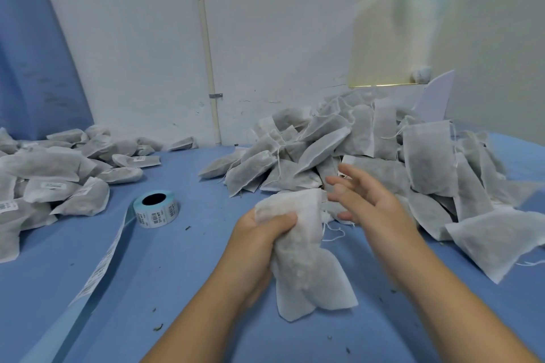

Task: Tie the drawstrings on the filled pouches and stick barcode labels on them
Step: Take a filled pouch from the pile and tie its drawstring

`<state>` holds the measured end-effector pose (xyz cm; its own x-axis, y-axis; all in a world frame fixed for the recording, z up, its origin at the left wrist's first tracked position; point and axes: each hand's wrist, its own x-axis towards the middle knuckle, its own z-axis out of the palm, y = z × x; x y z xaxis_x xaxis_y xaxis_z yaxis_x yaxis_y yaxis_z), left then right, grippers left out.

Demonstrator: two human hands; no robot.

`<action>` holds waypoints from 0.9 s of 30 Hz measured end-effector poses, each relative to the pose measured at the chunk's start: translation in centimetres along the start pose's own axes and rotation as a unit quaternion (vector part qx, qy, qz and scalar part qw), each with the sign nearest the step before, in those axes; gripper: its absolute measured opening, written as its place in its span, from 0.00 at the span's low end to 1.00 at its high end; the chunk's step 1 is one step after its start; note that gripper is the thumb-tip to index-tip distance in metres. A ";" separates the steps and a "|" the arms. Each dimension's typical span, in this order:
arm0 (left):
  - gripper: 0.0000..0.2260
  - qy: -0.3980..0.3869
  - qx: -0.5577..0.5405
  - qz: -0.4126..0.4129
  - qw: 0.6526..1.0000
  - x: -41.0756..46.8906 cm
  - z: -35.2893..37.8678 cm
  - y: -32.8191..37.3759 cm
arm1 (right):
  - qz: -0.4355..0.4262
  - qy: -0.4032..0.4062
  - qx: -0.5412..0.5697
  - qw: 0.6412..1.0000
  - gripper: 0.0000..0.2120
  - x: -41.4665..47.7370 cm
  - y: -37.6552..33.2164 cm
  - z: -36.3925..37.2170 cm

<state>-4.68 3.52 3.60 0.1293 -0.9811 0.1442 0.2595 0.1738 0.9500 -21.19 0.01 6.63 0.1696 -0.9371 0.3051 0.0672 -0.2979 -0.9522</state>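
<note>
**Left hand clamps a pouch, right hand loose beside it**

Left hand [259, 233], at lower centre of the frame, is curled tightly round the gathered neck of a filled pouch [306, 271]. The pouch's mouth bunches up above the fist and its fat body hangs down onto the blue table cover [177, 289]. Right hand [365, 200], just right of the pouch's mouth, is slack. Its fingers are spread and nearly straight, gripping nothing that can be seen, and they are a little blurred. A thin white drawstring [333, 234] loops loose from the pouch's neck below that hand.

Behind the right hand, from centre to the right edge, lies a big heap of pouches [368, 141] with strings trailing. At left of the frame sits a second heap of labelled pouches [59, 183], several showing white barcode stickers. Between the heaps, left of the hands, a label roll [156, 211] lies on the cover, its unwound strip [103, 262] running toward the lower left corner. Small green crumbs dot the cover. A white wall [132, 53] with a pale pipe [206, 38] stands behind.
</note>
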 end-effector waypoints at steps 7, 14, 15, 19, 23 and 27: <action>0.17 -0.040 0.014 -0.020 0.999 0.0 -0.8 0.5 | 0.035 -0.104 -0.037 0.993 0.06 -0.4 0.5 0.4; 0.07 0.040 0.085 -0.056 0.994 -0.2 -1.5 1.3 | 0.108 -0.078 0.009 0.991 0.09 0.0 0.5 -0.3; 0.07 0.040 0.101 -0.062 0.992 -0.2 -1.6 1.4 | 0.122 -0.082 0.020 0.989 0.09 0.1 0.6 -0.3; 0.12 -0.013 0.150 -0.066 0.986 -0.3 -1.9 1.5 | 0.168 -0.102 0.064 0.978 0.10 0.1 0.7 -0.3; 0.14 -0.111 0.249 -0.027 0.962 -0.6 -1.7 1.7 | 0.144 -0.115 -0.090 0.979 0.13 0.0 0.4 -0.4; 0.19 -0.193 0.250 -0.068 0.946 -1.0 -1.0 1.1 | 0.019 -0.118 -0.340 0.933 0.11 -0.2 0.1 -0.9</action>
<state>-3.56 4.80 4.24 -0.2567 -0.9664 0.0094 -0.2494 0.0756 0.9655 -22.07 -0.02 6.43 0.3755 -0.9075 0.1884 -0.5689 -0.3861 -0.7261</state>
